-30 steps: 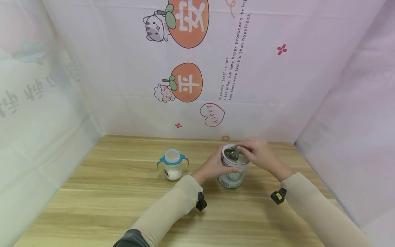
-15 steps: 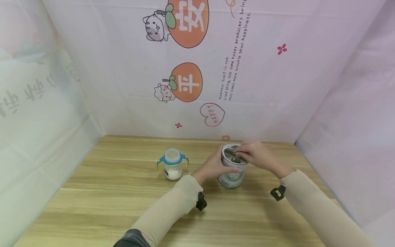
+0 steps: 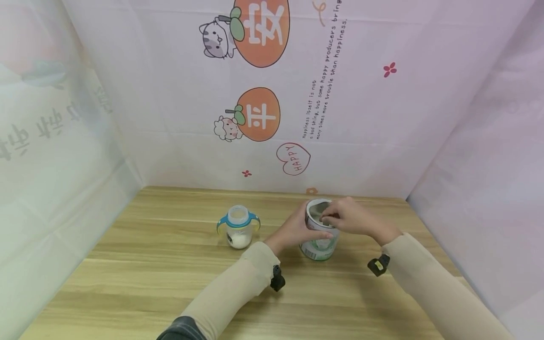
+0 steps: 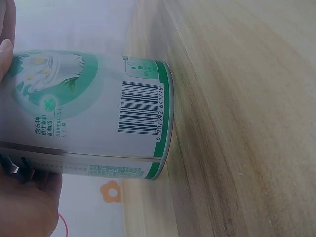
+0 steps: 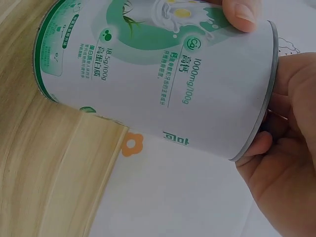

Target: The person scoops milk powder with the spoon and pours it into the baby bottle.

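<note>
Now the left hand (image 3: 294, 227) grips the can (image 3: 319, 246) while the right hand (image 3: 353, 216), fingers bent, seems to dig inside, holding I can't tell what, so lifting out likely needs care.

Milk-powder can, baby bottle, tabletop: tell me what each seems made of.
Milk-powder can: probably metal, smooth printed outside; grey metallic rim. Baby bottle: likely translucent plastic; white contents show through. Tabletop: wood or laminate, low sheen; streaked grain fits both.

Soft, bright light; left wrist view seemingly hazy
</note>
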`<state>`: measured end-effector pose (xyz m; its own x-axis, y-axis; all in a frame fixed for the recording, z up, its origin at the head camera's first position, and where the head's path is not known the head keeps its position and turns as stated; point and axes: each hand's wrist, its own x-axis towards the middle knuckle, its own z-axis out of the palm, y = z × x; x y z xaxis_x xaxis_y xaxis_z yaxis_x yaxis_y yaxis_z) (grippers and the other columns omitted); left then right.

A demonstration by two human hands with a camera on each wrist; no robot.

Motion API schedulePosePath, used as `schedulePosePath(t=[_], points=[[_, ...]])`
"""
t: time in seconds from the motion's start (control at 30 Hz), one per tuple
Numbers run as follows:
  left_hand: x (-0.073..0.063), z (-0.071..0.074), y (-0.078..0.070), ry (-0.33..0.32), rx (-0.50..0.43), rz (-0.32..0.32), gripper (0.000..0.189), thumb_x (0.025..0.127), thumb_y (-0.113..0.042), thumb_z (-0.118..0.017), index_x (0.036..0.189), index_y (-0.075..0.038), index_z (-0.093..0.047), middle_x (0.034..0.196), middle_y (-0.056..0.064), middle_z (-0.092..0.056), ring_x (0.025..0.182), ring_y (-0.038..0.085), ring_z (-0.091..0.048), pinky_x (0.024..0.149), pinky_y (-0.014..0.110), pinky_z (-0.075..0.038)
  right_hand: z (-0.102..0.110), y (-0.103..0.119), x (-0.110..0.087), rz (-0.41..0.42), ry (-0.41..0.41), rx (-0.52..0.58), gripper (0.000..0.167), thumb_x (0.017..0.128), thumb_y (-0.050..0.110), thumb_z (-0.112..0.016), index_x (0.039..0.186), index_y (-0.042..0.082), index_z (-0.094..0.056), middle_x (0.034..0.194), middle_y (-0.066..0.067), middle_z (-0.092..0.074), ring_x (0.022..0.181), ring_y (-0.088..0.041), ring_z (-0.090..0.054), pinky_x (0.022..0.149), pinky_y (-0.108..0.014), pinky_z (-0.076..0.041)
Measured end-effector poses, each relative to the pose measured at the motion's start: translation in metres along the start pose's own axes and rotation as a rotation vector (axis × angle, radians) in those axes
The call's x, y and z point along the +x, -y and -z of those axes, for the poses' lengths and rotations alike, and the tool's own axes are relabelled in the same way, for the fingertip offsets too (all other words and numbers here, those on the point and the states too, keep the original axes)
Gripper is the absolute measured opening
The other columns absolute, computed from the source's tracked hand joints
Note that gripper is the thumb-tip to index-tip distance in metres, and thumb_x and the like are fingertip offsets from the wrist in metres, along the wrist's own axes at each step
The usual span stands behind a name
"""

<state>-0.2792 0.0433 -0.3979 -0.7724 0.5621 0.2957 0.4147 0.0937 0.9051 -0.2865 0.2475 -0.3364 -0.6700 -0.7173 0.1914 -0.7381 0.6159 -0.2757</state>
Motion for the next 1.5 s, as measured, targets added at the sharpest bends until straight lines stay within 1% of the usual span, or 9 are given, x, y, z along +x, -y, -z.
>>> schedulePosePath(t=[0.1,0.37,0.6,0.8,0.93,1.03,1.17,1.37,1.5], points=[[0.000,0.000,0.001,-0.002,0.004,0.006,0.081,0.084,-0.018,-0.084,0.149,-0.009,-0.035,0.136,-0.001,-0.052,0.115,0.009,-0.056,0.097,0.031,-0.048,0.000,-0.001,0.000,-0.018,0.008,0.023,0.010,0.093,0.004,-0.069,0.095,0.005,-0.079,0.081,0.004,-0.067,0.064,-0.004,-0.050,0.055,-0.023,-0.046],[0.011,-0.005,0.033,-0.022,0.039,0.054,0.088,0.080,-0.036,-0.086,0.149,-0.024,-0.033,0.134,-0.011,-0.051,0.115,0.007,-0.056,0.097,0.031,-0.048,0.001,-0.003,0.003,-0.100,0.028,0.122,0.013,0.096,0.009,-0.066,0.098,0.005,-0.078,0.078,0.004,-0.066,0.056,-0.005,-0.048,0.051,-0.023,-0.043],[0.011,-0.005,0.034,-0.016,0.041,0.045,0.088,0.080,-0.036,-0.086,0.149,-0.024,-0.033,0.133,-0.010,-0.051,0.114,0.007,-0.057,0.096,0.031,-0.048,0.003,-0.006,0.002,-0.209,-0.006,0.241,0.020,0.098,0.016,-0.063,0.103,0.004,-0.077,0.089,0.000,-0.071,0.071,-0.013,-0.059,0.061,-0.029,-0.052],[0.012,-0.005,0.034,-0.012,0.036,0.017,0.088,0.081,-0.034,-0.086,0.149,-0.023,-0.033,0.131,-0.010,-0.053,0.115,0.007,-0.057,0.097,0.032,-0.048,0.007,-0.008,-0.002,-0.318,-0.055,0.318,0.026,0.100,0.022,-0.062,0.110,0.004,-0.076,0.100,-0.006,-0.072,0.086,-0.028,-0.066,0.068,-0.039,-0.056],[0.013,-0.006,0.035,-0.017,0.035,0.006,0.087,0.080,-0.033,-0.087,0.148,-0.024,-0.034,0.131,-0.010,-0.053,0.116,0.008,-0.056,0.098,0.032,-0.047,0.010,-0.012,-0.008,-0.388,-0.110,0.324,0.031,0.101,0.027,-0.061,0.114,0.003,-0.075,0.109,-0.011,-0.072,0.094,-0.027,-0.066,0.075,-0.042,-0.056],[0.013,-0.007,0.035,-0.026,0.038,0.014,0.086,0.078,-0.033,-0.088,0.147,-0.027,-0.036,0.132,-0.011,-0.053,0.116,0.007,-0.055,0.099,0.032,-0.047,0.012,-0.015,-0.012,-0.449,-0.151,0.360,0.032,0.101,0.028,-0.059,0.114,0.003,-0.075,0.108,-0.011,-0.072,0.092,-0.023,-0.064,0.076,-0.039,-0.053],[0.012,-0.006,0.035,-0.038,0.050,0.050,0.087,0.077,-0.035,-0.089,0.146,-0.031,-0.035,0.132,-0.013,-0.051,0.117,0.006,-0.054,0.100,0.033,-0.046,0.013,-0.018,-0.014,-0.514,-0.196,0.450,0.032,0.101,0.025,-0.057,0.114,0.001,-0.074,0.096,-0.011,-0.071,0.083,-0.023,-0.059,0.069,-0.032,-0.050],[0.013,-0.006,0.036,-0.043,0.070,0.074,0.089,0.076,-0.039,-0.089,0.147,-0.032,-0.035,0.133,-0.014,-0.051,0.118,0.006,-0.053,0.102,0.035,-0.044,0.011,-0.023,-0.016,-0.533,-0.260,0.487,0.035,0.102,0.024,-0.056,0.116,-0.005,-0.071,0.095,-0.011,-0.072,0.085,-0.020,-0.063,0.070,-0.029,-0.053],[0.013,-0.006,0.036,-0.044,0.064,0.075,0.089,0.076,-0.039,-0.089,0.147,-0.032,-0.035,0.133,-0.014,-0.051,0.119,0.005,-0.053,0.103,0.036,-0.044,0.009,-0.025,-0.017,-0.539,-0.291,0.497,0.036,0.103,0.026,-0.057,0.114,-0.004,-0.072,0.094,-0.011,-0.072,0.084,-0.024,-0.063,0.069,-0.028,-0.053]])
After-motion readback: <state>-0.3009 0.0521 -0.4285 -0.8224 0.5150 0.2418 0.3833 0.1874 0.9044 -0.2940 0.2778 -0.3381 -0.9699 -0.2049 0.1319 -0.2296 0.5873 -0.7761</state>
